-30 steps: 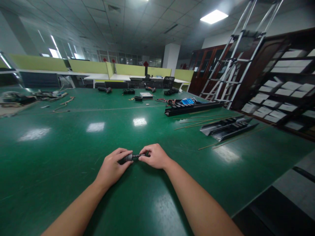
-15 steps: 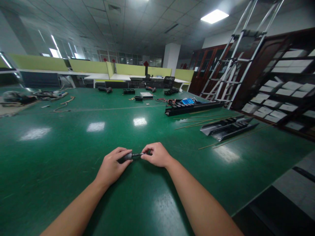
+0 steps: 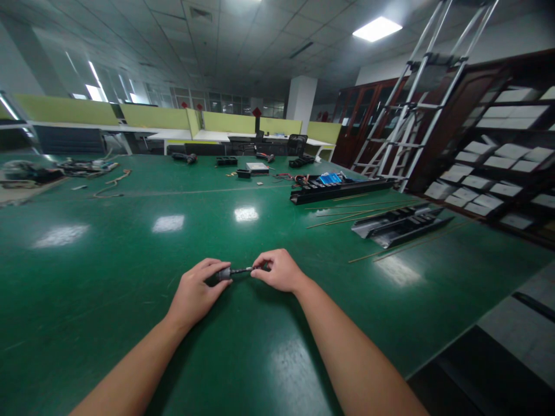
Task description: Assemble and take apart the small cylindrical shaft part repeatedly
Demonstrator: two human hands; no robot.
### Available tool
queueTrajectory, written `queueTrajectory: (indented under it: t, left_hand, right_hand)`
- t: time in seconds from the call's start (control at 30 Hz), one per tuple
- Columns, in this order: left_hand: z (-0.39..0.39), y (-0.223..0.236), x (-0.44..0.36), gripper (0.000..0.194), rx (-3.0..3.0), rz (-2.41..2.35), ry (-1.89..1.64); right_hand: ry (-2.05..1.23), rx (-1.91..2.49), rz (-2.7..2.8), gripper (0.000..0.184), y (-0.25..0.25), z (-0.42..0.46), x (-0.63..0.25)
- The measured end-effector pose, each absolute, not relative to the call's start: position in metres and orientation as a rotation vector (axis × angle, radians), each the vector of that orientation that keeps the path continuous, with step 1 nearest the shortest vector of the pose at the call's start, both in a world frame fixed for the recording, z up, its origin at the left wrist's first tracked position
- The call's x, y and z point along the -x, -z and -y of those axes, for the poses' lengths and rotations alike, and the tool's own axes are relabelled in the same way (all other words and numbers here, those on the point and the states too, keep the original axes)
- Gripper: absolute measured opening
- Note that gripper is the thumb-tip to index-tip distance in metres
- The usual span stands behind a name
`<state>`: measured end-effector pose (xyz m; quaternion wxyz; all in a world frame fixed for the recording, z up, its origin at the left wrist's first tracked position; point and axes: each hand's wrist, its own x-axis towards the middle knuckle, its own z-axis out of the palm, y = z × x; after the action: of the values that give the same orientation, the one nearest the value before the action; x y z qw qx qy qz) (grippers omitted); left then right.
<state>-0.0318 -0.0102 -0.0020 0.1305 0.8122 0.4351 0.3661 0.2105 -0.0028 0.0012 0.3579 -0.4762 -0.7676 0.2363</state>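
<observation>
My left hand (image 3: pixel 199 292) is closed round a short dark cylinder with a grey end (image 3: pixel 224 274), low over the near part of the green table (image 3: pixel 130 277). From that end a thin dark cable or rod (image 3: pixel 240 271) runs across to the right. Its far end sits in the pinch of my right hand (image 3: pixel 277 270), where thumb and forefinger meet. What exactly lies between those fingertips is too small to make out. The left palm hides the rear of the cylinder.
Black metal channels (image 3: pixel 338 190) with a blue item (image 3: pixel 330 178) lie at the right, near more channels (image 3: pixel 403 226) and several thin rods (image 3: pixel 347 220). Along the far edge are a power tool (image 3: pixel 184 158) and a white box (image 3: pixel 258 168). A ladder (image 3: pixel 407 110) stands beyond.
My right hand has shifted slightly right and up, and my left hand slightly left. A little more of the thin cable or rod shows between them.
</observation>
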Motion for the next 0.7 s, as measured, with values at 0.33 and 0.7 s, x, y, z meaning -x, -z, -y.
queueTrajectory:
  t: [0.33, 0.7]
  left_hand:
    - [0.011, 0.0, 0.031, 0.027, -2.346, -1.263, -1.06]
    - [0.009, 0.002, 0.03, 0.038, -2.054, -1.454, -1.054]
  right_hand:
    - [-0.618, 1.218, 1.983, 0.013, -0.001, 0.003, -0.212]
    - [-0.716, 1.284, 1.901, 0.018, 0.01, -0.004, -0.217]
